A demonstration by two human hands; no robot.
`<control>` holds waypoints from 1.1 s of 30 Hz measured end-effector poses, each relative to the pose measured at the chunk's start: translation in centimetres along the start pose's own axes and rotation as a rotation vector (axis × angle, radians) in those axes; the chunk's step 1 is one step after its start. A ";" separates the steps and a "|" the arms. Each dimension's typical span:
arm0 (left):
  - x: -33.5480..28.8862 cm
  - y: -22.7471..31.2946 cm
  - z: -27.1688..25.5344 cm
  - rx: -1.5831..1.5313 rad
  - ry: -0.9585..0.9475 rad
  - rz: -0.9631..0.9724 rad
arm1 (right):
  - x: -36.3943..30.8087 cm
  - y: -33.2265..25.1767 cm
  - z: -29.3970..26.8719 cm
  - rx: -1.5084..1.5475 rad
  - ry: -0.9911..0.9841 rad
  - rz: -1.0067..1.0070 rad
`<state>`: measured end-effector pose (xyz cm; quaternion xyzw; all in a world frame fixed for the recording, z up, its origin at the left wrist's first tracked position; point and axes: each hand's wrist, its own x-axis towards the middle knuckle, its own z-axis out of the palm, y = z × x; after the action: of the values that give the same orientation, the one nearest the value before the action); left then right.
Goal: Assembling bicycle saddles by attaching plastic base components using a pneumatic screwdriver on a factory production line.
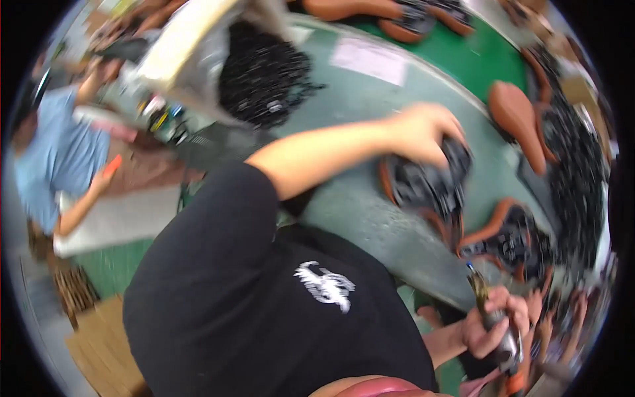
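A bicycle saddle point(423, 185) lies upside down on the green bench, with its black underside facing up and brown cover edges showing. My left hand point(423, 132) reaches across from the left, its fingers curled over the far end of this saddle. Close by on the right, a second upturned saddle point(508, 241) shows its black base and brown rim. At the lower right, my right hand point(496, 324) is wrapped round a metal power screwdriver point(508, 347), which has a brass-coloured nose, a blue tip and an orange lower end. The tip points up toward the second saddle. Motion blurs the picture.
An open box point(178, 53) lined with plastic spills small black parts point(264, 79) at the back left. Beyond the worktop point(357, 218), a green belt point(463, 56) carries more brown saddles point(516, 119). Long black parts point(579, 178) are heaped at right. A person in blue point(59, 145) is at left.
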<state>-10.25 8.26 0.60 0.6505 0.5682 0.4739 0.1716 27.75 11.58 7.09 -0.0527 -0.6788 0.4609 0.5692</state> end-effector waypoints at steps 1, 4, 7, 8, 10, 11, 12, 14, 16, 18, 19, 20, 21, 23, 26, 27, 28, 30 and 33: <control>0.4 -0.3 -3.0 0.077 0.061 -0.151 | -0.1 0.0 0.5 -0.001 0.029 0.027; 2.7 -4.9 -11.1 0.017 0.568 -0.479 | 0.6 1.1 1.3 0.109 0.013 0.072; 6.8 -10.2 -16.0 -0.003 1.055 -0.041 | 0.6 2.2 1.4 0.107 0.150 0.181; 7.6 -6.2 -15.4 -0.090 0.891 -0.035 | 0.4 2.4 1.2 0.099 0.213 0.252; 6.3 -7.1 -15.4 -0.292 0.758 -0.068 | 0.2 3.2 1.2 0.078 0.322 0.465; 4.7 -7.6 -16.0 -0.291 0.760 -0.069 | -0.1 3.8 0.9 0.054 0.380 0.585; 2.3 -7.3 -16.4 -0.033 0.538 -0.220 | -0.5 4.3 0.4 0.056 0.370 0.593; -3.0 -2.9 -15.2 0.511 0.300 -0.308 | -2.0 5.4 -0.7 -0.148 0.463 0.792; -8.0 -1.6 -13.9 0.638 0.289 -0.272 | -3.8 5.1 -2.0 -0.207 0.493 0.816; -12.5 0.8 -13.0 0.614 0.321 -0.374 | -5.1 4.8 -3.6 -0.067 0.428 0.836; -14.4 1.1 -12.5 0.577 0.346 -0.407 | -5.0 4.7 -3.0 0.031 0.393 0.849; -16.4 1.9 -12.1 0.455 0.404 -0.473 | -4.8 5.0 -2.4 0.029 0.299 0.831; -17.7 3.0 -11.7 0.428 0.414 -0.538 | -4.5 5.2 -1.4 0.053 0.196 0.816; -20.0 5.1 -12.1 0.402 0.443 -0.615 | -3.5 6.3 0.5 0.094 0.074 0.875; -23.7 7.2 -13.2 0.503 0.398 -0.672 | -2.4 7.3 4.1 0.169 0.071 1.106; -24.9 8.2 -13.5 0.536 0.404 -0.738 | -2.3 7.6 5.0 0.156 0.056 1.156; -26.0 9.2 -13.7 0.564 0.411 -0.803 | -2.4 7.9 5.7 0.139 0.041 1.204; -29.3 10.7 -14.5 0.757 0.342 -0.978 | -3.2 8.8 6.7 0.118 -0.026 1.225; -35.6 10.8 -15.7 0.953 0.349 -1.275 | -4.2 9.5 7.6 -0.036 -0.079 1.235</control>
<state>-13.43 -32.04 1.52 0.1222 0.9885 0.0868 0.0222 18.63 10.23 -1.91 -0.4284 -0.5513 0.6952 0.1710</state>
